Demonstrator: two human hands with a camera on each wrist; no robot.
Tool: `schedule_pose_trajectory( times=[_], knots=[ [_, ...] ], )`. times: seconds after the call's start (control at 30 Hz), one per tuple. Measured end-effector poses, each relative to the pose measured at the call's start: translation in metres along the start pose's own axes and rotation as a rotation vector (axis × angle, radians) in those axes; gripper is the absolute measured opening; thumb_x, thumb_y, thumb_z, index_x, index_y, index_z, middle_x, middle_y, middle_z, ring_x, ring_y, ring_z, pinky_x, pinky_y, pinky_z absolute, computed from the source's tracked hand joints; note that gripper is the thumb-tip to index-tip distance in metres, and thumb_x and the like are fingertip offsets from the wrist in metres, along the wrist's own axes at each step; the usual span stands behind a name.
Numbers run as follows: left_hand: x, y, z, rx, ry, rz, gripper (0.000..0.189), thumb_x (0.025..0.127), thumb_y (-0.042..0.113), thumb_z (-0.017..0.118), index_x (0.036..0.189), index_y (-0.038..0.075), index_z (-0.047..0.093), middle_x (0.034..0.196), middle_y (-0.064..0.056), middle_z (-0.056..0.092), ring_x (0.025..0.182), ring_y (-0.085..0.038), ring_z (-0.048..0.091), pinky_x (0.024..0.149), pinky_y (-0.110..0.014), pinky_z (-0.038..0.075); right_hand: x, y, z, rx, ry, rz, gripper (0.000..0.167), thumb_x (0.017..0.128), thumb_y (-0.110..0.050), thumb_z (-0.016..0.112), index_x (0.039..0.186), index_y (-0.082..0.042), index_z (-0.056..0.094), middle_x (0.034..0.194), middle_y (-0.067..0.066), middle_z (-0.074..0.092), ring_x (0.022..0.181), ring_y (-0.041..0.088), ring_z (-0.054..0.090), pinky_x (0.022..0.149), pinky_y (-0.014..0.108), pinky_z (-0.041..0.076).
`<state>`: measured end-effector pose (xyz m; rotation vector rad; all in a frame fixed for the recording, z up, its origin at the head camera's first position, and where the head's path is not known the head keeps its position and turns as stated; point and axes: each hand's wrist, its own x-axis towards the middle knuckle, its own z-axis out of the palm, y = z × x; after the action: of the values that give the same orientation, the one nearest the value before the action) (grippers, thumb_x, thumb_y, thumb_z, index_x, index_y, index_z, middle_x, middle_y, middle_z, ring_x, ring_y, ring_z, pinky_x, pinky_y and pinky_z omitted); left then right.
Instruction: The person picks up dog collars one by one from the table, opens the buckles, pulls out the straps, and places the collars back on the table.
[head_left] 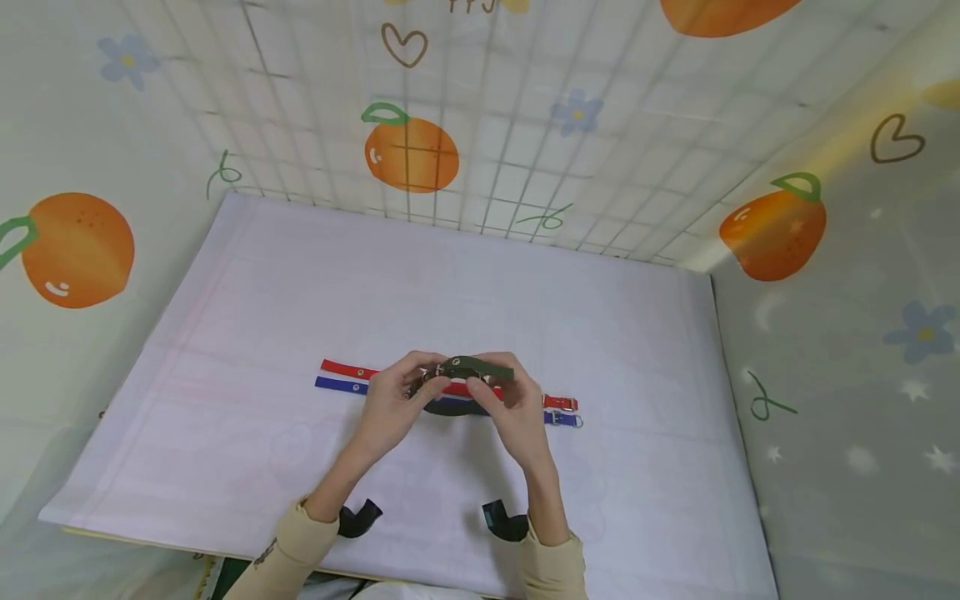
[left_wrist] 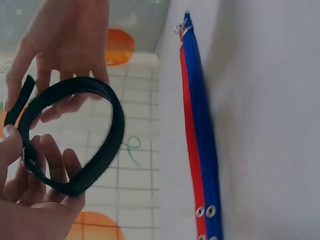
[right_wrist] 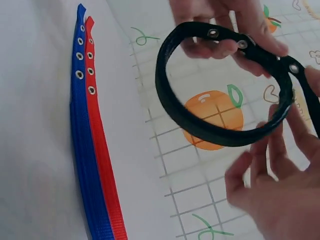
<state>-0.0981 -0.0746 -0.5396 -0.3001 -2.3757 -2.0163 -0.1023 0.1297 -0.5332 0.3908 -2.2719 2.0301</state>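
Observation:
A dark green collar (left_wrist: 117,125), bent into a ring, is held up above the table between both hands. My left hand (head_left: 393,400) grips it by the buckle, and metal eyelets show along the strap in the right wrist view. The right hand (head_left: 517,408) pinches the strap near its loose tail, which sticks out beyond the loop. Below the hands, a red collar (right_wrist: 102,150) and a blue collar (right_wrist: 85,150) lie flat side by side, stretched out straight. Their buckles are toward the right and their eyelet ends toward the left; the hands hide their middles in the head view.
A white cloth covers the table (head_left: 660,375). Behind it stands a wire grid (head_left: 510,183) under a curtain printed with oranges, with more printed cloth at both sides. Black curved pieces (head_left: 360,518) jut from the sleeves near each wrist.

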Motion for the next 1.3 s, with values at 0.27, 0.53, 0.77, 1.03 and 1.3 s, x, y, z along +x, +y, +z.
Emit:
schedule_pose_trajectory(
  times=[0.27,0.53,0.77,1.03,1.3],
  knots=[
    [0.002,0.006,0.003,0.221,0.036,0.172,0.033,0.091,0.017,0.086,0.122,0.013,0.076,0.117,-0.005,0.081,0.098,-0.019,0.078,0.080,-0.025,0.065,0.001,0.002,0.005,-0.032,0.110,0.028,0.006,0.101,-0.011,0.071,0.097,-0.007,0.070,0.089,-0.008,0.061,0.099,0.013,0.054,0.099,0.042,0.038],
    [0.001,0.007,0.005,0.368,-0.016,0.241,0.035,0.093,0.023,0.083,0.125,0.015,0.074,0.118,-0.004,0.079,0.105,-0.017,0.077,0.087,-0.031,0.065,0.003,0.001,0.014,-0.128,0.099,0.039,0.018,0.105,-0.020,0.070,0.090,-0.010,0.073,0.081,0.000,0.065,0.084,0.013,0.060,0.086,0.031,0.051],
    [0.001,0.006,0.005,0.419,-0.018,0.290,0.033,0.094,0.024,0.082,0.124,0.014,0.072,0.115,-0.004,0.079,0.098,-0.015,0.075,0.083,-0.029,0.065,0.007,-0.001,0.014,-0.226,0.048,-0.011,0.021,0.104,-0.021,0.072,0.083,-0.016,0.071,0.068,-0.001,0.051,0.067,0.010,0.045,0.066,0.027,0.034],
    [0.001,0.007,0.006,0.358,-0.029,0.300,0.033,0.094,0.024,0.081,0.124,0.015,0.074,0.115,-0.002,0.080,0.093,-0.012,0.074,0.080,-0.025,0.065,0.008,-0.002,0.012,-0.218,0.024,0.003,0.022,0.105,-0.021,0.069,0.084,-0.016,0.071,0.072,0.007,0.058,0.069,0.010,0.048,0.067,0.025,0.036],
    [0.001,0.011,0.006,0.352,-0.033,0.286,0.031,0.094,0.024,0.082,0.123,0.015,0.075,0.114,-0.001,0.081,0.097,-0.013,0.075,0.083,-0.026,0.065,0.009,-0.003,0.011,-0.162,0.031,0.017,0.022,0.106,-0.017,0.066,0.086,-0.009,0.073,0.077,0.003,0.064,0.076,0.010,0.057,0.074,0.024,0.047]
  ],
)
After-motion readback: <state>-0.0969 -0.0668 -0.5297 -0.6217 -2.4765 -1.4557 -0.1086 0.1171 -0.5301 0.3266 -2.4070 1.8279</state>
